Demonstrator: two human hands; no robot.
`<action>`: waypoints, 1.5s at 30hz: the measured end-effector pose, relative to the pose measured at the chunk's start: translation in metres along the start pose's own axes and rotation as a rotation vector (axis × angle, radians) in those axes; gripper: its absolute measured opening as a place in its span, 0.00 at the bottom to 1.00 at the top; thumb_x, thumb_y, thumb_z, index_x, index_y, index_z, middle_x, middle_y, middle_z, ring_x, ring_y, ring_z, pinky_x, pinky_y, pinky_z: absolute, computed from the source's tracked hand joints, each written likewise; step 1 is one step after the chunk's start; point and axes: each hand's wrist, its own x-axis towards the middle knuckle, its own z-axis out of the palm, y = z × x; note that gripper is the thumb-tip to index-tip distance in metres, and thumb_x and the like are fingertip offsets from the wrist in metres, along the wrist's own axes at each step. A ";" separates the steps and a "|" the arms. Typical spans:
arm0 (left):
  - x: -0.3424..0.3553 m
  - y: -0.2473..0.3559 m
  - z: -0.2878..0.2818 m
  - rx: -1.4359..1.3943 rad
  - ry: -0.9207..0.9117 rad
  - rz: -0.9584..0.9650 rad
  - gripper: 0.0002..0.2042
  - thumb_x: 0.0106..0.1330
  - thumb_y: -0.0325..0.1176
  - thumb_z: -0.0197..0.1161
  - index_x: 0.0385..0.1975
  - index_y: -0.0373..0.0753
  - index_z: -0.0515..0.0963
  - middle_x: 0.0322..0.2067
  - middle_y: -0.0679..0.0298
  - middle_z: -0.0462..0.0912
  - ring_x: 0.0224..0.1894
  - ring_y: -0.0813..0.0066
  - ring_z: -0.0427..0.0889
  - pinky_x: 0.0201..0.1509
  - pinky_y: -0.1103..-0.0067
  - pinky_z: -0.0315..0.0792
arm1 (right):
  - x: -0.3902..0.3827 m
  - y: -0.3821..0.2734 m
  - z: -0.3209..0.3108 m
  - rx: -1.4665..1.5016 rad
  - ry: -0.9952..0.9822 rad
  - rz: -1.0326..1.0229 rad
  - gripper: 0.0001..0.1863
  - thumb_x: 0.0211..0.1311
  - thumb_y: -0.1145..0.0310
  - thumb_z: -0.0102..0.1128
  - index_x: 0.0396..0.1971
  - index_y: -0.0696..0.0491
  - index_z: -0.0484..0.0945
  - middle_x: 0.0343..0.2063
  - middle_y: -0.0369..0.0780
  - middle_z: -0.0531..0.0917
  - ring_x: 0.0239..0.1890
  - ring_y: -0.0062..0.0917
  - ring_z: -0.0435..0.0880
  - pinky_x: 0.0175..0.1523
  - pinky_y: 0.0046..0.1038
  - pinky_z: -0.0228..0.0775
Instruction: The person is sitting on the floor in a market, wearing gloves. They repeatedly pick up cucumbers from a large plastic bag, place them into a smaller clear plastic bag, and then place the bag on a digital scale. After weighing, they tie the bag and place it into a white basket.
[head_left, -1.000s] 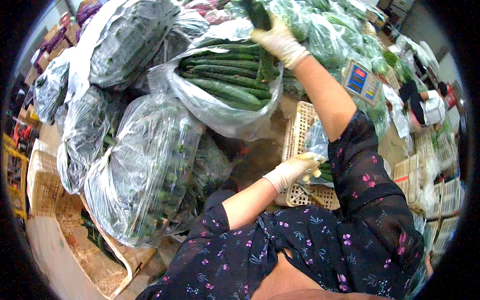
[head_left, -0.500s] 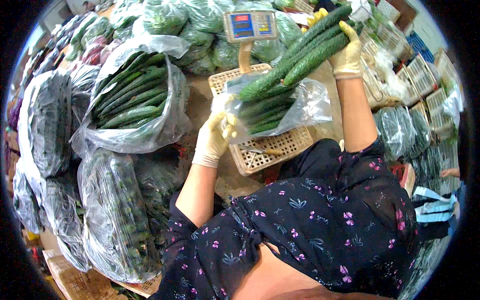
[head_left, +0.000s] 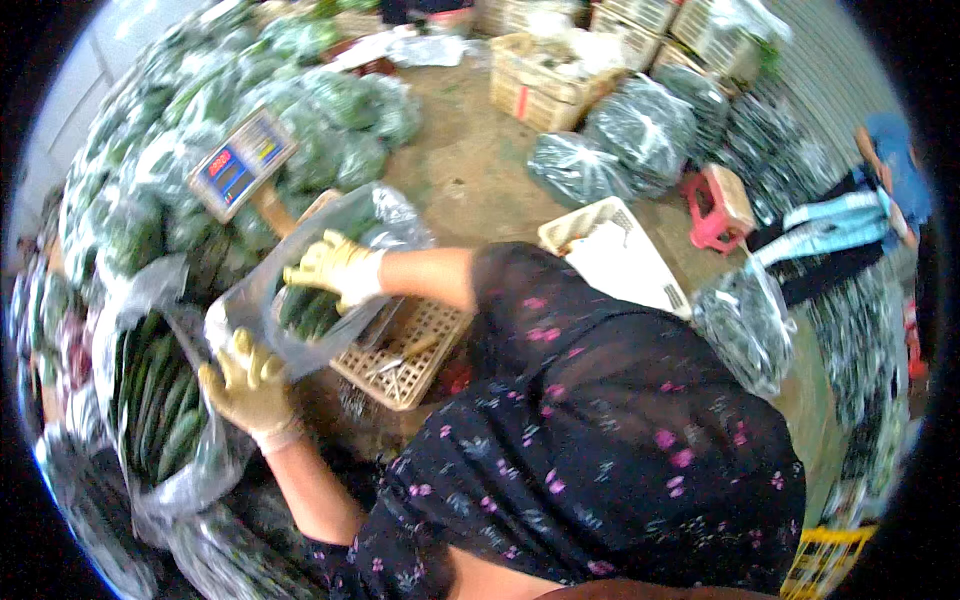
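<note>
My right hand [head_left: 325,268], in a cream glove, lies over cucumbers [head_left: 305,315] in a clear plastic bag [head_left: 390,225], fingers apart. My left hand [head_left: 245,390], also gloved, grips the near end of that bag, fingers curled. The bag rests on a beige plastic crate [head_left: 430,350], where a wooden-handled tool [head_left: 410,355] lies. A weighing scale display [head_left: 243,160] stands on a post behind it. To my left, a large open bag of cucumbers [head_left: 155,410] sits close beside my left hand.
Bagged greens [head_left: 150,130] are heaped behind the scale. A white crate [head_left: 615,260], pink stool [head_left: 715,210], stacked baskets [head_left: 550,80] and bagged produce [head_left: 640,135] stand on the floor [head_left: 450,160]. A person in blue [head_left: 890,145] is at the far right.
My view has swung rightward. The cucumbers raised in my right hand half a second ago are released; that hand is now down over the bag, and my left hand still grips the plastic.
</note>
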 end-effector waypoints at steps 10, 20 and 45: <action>-0.002 -0.003 -0.001 0.099 -0.010 -0.036 0.29 0.71 0.49 0.50 0.64 0.35 0.58 0.46 0.54 0.73 0.28 0.75 0.65 0.38 0.74 0.64 | -0.050 0.149 0.045 -0.296 -0.080 0.483 0.23 0.51 0.58 0.61 0.50 0.43 0.75 0.49 0.38 0.77 0.58 0.37 0.70 0.66 0.63 0.46; -0.018 -0.019 -0.008 0.201 0.169 -0.105 0.31 0.68 0.50 0.51 0.69 0.47 0.57 0.45 0.53 0.77 0.29 0.70 0.74 0.34 0.72 0.72 | -0.034 0.124 -0.111 -0.288 0.178 0.470 0.21 0.52 0.57 0.58 0.47 0.42 0.81 0.52 0.40 0.80 0.55 0.38 0.77 0.61 0.52 0.57; -0.035 -0.018 -0.006 0.322 0.198 -0.094 0.35 0.66 0.46 0.59 0.70 0.41 0.54 0.37 0.56 0.82 0.28 0.74 0.79 0.34 0.72 0.79 | 0.024 -0.061 -0.142 0.181 0.313 -0.128 0.15 0.56 0.63 0.64 0.44 0.45 0.80 0.44 0.35 0.82 0.53 0.31 0.77 0.65 0.45 0.54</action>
